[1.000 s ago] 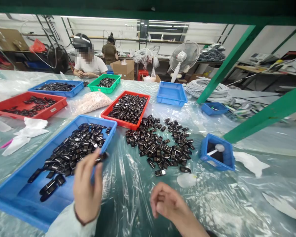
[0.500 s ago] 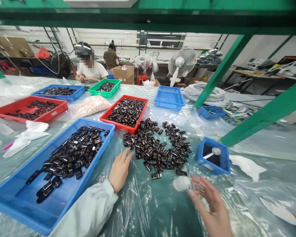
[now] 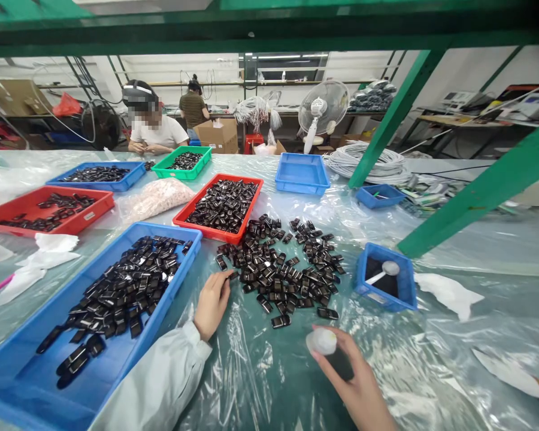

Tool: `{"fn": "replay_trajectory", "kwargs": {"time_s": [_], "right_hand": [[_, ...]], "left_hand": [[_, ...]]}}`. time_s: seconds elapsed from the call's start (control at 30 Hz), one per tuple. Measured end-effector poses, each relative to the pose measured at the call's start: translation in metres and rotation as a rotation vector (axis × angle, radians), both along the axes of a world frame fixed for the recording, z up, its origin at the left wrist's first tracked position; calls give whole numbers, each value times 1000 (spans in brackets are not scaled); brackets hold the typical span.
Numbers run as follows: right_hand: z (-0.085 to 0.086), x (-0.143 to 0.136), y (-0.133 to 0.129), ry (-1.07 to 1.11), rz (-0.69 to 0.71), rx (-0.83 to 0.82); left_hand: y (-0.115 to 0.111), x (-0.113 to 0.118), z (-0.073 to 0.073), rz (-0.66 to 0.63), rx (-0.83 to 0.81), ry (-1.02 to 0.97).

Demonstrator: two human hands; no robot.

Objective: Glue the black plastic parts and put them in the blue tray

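My left hand [image 3: 212, 304] is at the left edge of a loose pile of small glossy black plastic pieces [image 3: 281, 272]. Its fingers are pinched together on one black piece [image 3: 233, 275] there. To the right, my right hand [image 3: 353, 365] has its thumb and forefinger closed around a small translucent white bottle [image 3: 322, 340], just in front of the pile. A large blue tray [image 3: 161, 326] heaped with similar black pieces stands left of my left hand. Beyond the pile is a red tray [image 3: 179, 222] full of black pieces.
At the right sits a small blue bin [image 3: 386, 297] with a white spoon [image 3: 388, 269] on dark contents. Green posts [image 3: 480, 191] rise beyond it. A blue tray [image 3: 302, 173], a bag of pale bits [image 3: 161, 197] and a co-worker [image 3: 155, 129] are farther back. Plastic sheeting covers the table.
My left fingers have closed onto a black piece at the pile's edge. My right hand has moved left and closed around the white bottle. The view has shifted slightly.
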State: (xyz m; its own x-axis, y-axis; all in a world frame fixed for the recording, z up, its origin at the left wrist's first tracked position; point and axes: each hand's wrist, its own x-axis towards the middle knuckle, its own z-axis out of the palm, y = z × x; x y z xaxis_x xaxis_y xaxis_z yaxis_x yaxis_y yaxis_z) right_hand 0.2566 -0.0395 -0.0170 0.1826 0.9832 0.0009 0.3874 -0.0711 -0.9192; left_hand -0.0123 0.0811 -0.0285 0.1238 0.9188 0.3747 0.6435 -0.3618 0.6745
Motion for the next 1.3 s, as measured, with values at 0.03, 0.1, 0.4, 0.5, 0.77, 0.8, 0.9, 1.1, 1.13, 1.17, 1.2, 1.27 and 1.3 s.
{"fn": "replay_trajectory", "kwargs": {"time_s": [0.03, 0.1, 0.4, 0.5, 0.77, 0.8, 0.9, 1.1, 1.13, 1.17, 1.2, 1.27, 1.3], "right_hand": [[0, 0, 0, 4, 0, -3], [1, 0, 0, 10, -2, -8], [5, -2, 2, -2, -17, -35], [6, -3, 2, -17, -17, -38], [-5, 0, 2, -105, -49, 15], [-5, 0, 2, -111, -54, 21], [-5, 0, 2, -133, -53, 32], [-6, 1, -1, -151, -46, 67], [-7, 1, -2, -151, -58, 67], [-8, 1, -4, -139, -66, 66], [-8, 1, -6, -111, -64, 59], [-8, -2, -12, -3, -18, 24], [-6, -4, -15, 62, 22, 1]], "left_hand": [[-6, -2, 1, 9, -27, -48], [-18, -6, 1, 27, -96, -147], [-38, -6, 2, -39, -442, -598], [-42, -2, 7, -107, -494, -745], [-52, 16, 16, -212, -663, -880], [-52, 16, 15, -207, -675, -863], [-53, 13, 11, -189, -684, -778], [-57, 8, 6, -234, -592, -572], [-58, 9, 7, -252, -578, -540], [-60, 10, 7, -271, -565, -510], [-62, 11, 8, -290, -550, -482], [-66, 12, 11, -320, -506, -436], [-68, 13, 12, -331, -475, -417]]}}
